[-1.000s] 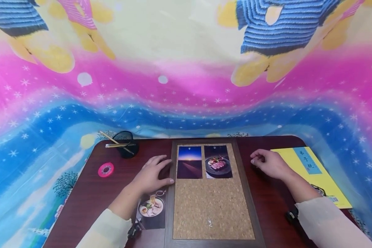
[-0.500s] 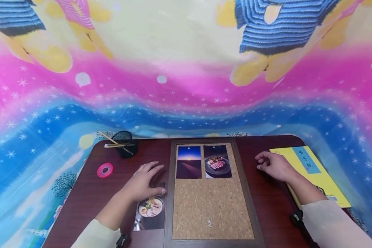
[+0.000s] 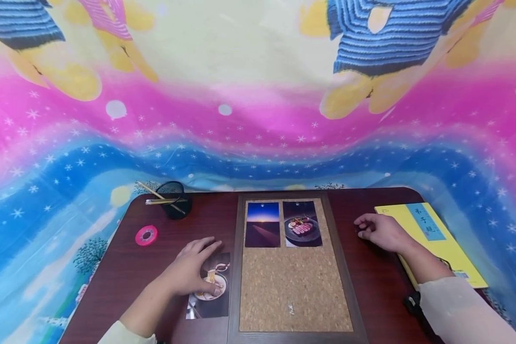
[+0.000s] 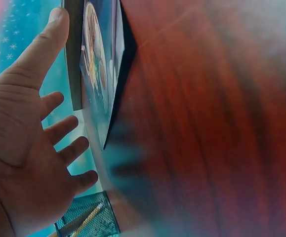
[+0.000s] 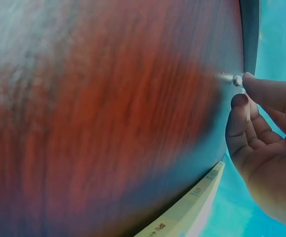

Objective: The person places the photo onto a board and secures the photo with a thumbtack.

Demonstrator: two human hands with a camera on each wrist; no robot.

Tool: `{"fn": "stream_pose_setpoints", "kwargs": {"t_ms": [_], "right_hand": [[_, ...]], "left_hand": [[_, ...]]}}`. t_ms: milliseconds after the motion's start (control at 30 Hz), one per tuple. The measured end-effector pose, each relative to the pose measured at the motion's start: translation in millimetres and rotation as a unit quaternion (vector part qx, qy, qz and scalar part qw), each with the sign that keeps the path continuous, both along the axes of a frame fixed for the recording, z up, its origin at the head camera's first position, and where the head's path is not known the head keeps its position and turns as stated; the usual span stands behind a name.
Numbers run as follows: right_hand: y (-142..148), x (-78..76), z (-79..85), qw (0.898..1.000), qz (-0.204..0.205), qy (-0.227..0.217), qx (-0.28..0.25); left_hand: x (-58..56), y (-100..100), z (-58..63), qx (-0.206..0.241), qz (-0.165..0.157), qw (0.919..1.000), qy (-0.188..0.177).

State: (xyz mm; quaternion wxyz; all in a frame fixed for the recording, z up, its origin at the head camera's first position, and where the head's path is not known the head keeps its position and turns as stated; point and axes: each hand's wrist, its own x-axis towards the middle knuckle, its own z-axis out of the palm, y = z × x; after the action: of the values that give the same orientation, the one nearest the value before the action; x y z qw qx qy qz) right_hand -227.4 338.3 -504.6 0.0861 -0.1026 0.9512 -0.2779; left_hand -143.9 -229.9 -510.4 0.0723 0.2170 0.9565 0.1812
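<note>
My left hand [image 3: 185,274] hovers over the left part of a noodle-bowl photo [image 3: 215,306] with its fingers loosely spread, the thumb overlapping the bowl in the head view. The left wrist view shows nothing between these fingers. On the other side, my right hand [image 3: 382,231] pinches a small clear push pin [image 5: 237,80] between thumb and forefinger, beside the yellow book [image 3: 464,253]. Between the hands lies a framed cork board [image 3: 296,282]. A sunset road photo [image 3: 263,234] and a photo of sliced meat on a plate [image 3: 303,229] hang side by side along its top.
Some small clear pieces [image 3: 290,309] lie low on the cork. At the back left of the dark red table [image 3: 112,282] stand a black mesh pen holder [image 3: 178,208] with pencils and a pink tape roll [image 3: 146,235]. A printed cloth [image 3: 258,134] hangs behind.
My left hand has drawn back from the board's left edge, down and leftward over the noodle-bowl photo. The right hand has shifted slightly right, then stayed put.
</note>
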Motion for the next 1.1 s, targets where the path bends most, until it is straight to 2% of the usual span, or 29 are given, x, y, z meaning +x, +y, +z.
{"fn": "stream_pose_setpoints", "kwargs": {"t_ms": [233,600,800,1100], "right_hand": [[-1.6,0.3,-1.7,1.0,0.013,0.003,0.004],[-3.6,-0.4,-4.7,0.999,0.023,0.019,0.018],[-4.6,0.1,-4.6,0.999,0.021,0.019,0.021],[-4.1,-0.7,-8.1,0.999,0.021,0.018,0.022]], "left_hand": [[9.2,-3.8,-1.4,0.006,-0.013,0.9997,-0.021],[16.6,-5.8,-5.9,0.018,-0.023,0.9979,-0.057],[19.1,-5.2,-6.8,0.022,-0.019,0.9978,-0.06],[17.4,-8.7,-9.3,0.019,-0.008,0.9988,-0.044]]}}
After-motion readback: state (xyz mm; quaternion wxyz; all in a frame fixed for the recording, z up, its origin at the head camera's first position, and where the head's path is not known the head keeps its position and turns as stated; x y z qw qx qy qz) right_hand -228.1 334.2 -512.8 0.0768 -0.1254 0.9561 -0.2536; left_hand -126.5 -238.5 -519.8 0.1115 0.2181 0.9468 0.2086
